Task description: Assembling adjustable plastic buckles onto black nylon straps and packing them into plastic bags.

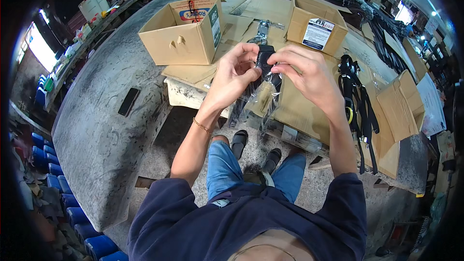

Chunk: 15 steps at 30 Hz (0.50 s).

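My left hand [234, 73] is closed on the upper end of a black strap [264, 60], its thumb and fingers wrapped round it. From the other side my right hand [307, 72] pinches the strap's edge between thumb and fingers. Clear plastic film [261, 95] hangs below both hands around the strap's dark lower lengths. Just beyond my hands another dark piece in clear plastic [262, 30] lies on the cardboard. On the right, a bundle of black straps [355, 92] with buckles drapes over the cardboard's edge.
An open cardboard box [181, 46] stands at the far left of the work area, and another open box [316, 21] at the far right. A smaller box [398, 106] sits right of the straps. A phone [129, 102] lies on the grey table [106, 140]. Blue containers [79, 215] line the lower left.
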Available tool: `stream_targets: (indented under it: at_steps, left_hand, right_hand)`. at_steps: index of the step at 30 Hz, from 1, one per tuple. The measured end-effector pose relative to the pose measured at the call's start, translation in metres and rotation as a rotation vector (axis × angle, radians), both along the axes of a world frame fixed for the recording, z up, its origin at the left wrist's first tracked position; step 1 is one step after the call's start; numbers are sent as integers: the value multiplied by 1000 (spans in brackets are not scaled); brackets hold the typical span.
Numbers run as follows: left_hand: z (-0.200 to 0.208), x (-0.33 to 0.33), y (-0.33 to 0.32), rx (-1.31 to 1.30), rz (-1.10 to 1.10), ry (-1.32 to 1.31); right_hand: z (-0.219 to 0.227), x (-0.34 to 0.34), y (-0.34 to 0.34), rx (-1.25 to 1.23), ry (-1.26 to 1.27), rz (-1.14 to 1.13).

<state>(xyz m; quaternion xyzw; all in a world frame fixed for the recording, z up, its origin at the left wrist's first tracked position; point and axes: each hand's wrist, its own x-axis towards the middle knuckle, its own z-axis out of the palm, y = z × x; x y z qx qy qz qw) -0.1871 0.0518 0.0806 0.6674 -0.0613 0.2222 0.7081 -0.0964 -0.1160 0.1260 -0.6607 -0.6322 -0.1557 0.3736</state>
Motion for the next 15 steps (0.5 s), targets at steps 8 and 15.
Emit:
stream_targets:
  at_steps: [8,15]
  left_hand:
    - [5,1,-2,27,-37,44]
    - [0,12,-2,68,21,37]
  right_hand:
    - [-11,2,5,-58,-53,-164]
    - [-10,2,9,51,-347,-182]
